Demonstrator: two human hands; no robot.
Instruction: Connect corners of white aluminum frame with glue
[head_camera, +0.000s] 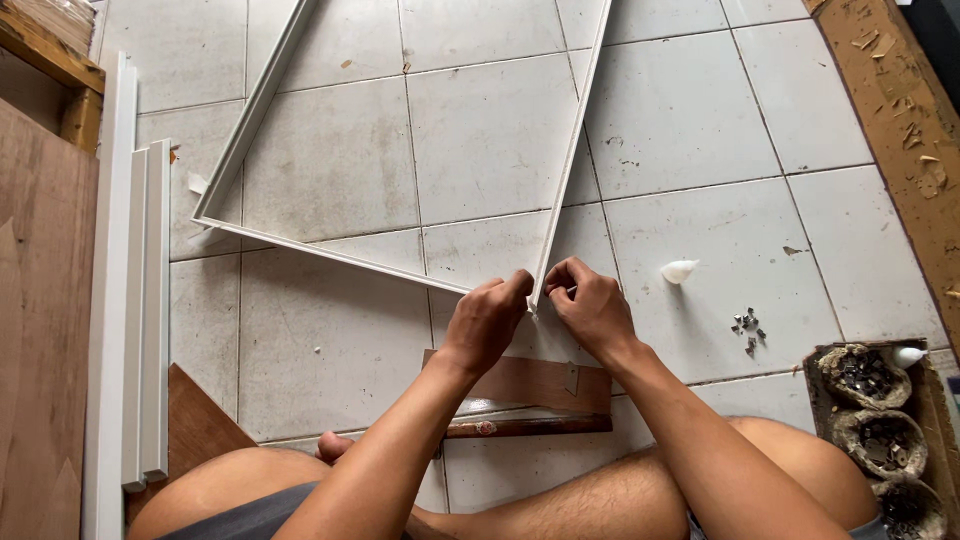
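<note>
**Both hands meet at the frame's near corner**

Right at the near corner of the white frame (400, 262), which lies flat on the tiled floor (700, 130), both hands close in. The left hand (487, 322) curls over the corner joint, fingers bent and pressed against the moulding. The right hand (590, 305) pinches the end of the right-hand rail between thumb and fingertips. A wooden block (530, 382) and a hammer handle (530, 427) lie just below the wrists. Loose metal clips (747, 325) and a white cap (679, 270) sit on the tiles to the right. Further right, a cardboard tray (815, 385) holds three cups filled with small dark metal pieces. White moulding strips (150, 300) lie along the left.
</note>
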